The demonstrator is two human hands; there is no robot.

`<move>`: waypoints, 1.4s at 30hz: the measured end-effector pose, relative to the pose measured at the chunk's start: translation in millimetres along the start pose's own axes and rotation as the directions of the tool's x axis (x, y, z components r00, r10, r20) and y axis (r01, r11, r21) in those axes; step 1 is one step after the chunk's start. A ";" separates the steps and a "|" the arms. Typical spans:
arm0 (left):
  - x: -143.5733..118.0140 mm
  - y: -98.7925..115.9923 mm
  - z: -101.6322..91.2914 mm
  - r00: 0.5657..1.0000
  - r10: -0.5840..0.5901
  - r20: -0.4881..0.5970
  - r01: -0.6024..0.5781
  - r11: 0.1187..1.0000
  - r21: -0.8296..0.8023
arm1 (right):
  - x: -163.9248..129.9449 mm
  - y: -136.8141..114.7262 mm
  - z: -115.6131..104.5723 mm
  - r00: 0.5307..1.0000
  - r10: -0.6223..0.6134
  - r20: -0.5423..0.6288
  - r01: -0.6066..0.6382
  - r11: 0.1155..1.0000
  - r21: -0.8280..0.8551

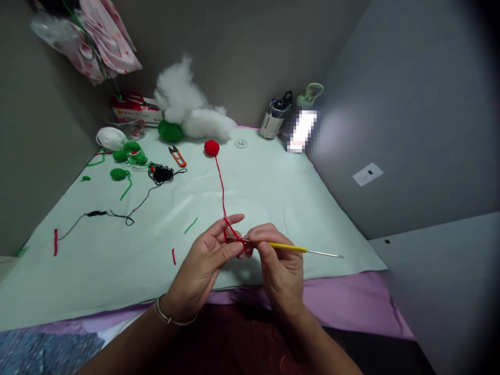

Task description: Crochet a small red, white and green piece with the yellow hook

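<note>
My right hand (279, 258) grips a crochet hook (289, 247) with a yellow handle and a metal hook at either end. Its left tip passes by the red yarn (222, 192) at my left fingers. My left hand (211, 255) pinches the yarn between thumb and fingertips, with the strand draped over a raised finger. From there the strand runs up the table to a red yarn ball (211, 148). Any small stitched piece at the fingertips is mostly hidden.
Orange thread snips (177, 156), a black yarn tangle (161, 174) and green yarn pieces (119, 174) lie at the left. White stuffing (191, 104) is heaped at the back. A pen cup (271, 124) and a bright, blurred screen (302, 130) stand back right, beside the grey wall.
</note>
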State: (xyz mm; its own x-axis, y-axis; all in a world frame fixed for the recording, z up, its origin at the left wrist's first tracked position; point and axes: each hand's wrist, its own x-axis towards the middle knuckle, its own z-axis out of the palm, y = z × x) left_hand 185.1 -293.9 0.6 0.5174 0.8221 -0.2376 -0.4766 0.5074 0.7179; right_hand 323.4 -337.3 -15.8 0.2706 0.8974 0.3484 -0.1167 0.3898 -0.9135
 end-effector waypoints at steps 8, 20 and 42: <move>1.5 4.5 -8.5 0.989 -0.121 0.087 0.131 0.983 -0.127 | 9.4 -3.9 -8.1 0.971 0.200 -0.131 -0.167 0.960 0.226; -0.5 -8.6 -8.4 0.977 0.212 -0.006 -0.193 0.899 0.392 | 1.4 -4.6 -2.7 0.994 0.110 0.028 -0.105 0.983 -0.151; 1.2 13.8 -18.9 0.958 0.187 0.217 -0.286 0.668 0.687 | 10.6 -5.3 -3.9 0.957 0.282 0.066 -0.289 0.946 0.147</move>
State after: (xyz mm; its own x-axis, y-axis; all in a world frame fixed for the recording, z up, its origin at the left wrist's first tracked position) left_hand 165.8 -281.1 -2.2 0.5606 0.8267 0.0487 0.0223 -0.0738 0.9970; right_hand 330.7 -330.7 -8.1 0.1631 0.9825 0.0898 -0.3291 0.1400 -0.9339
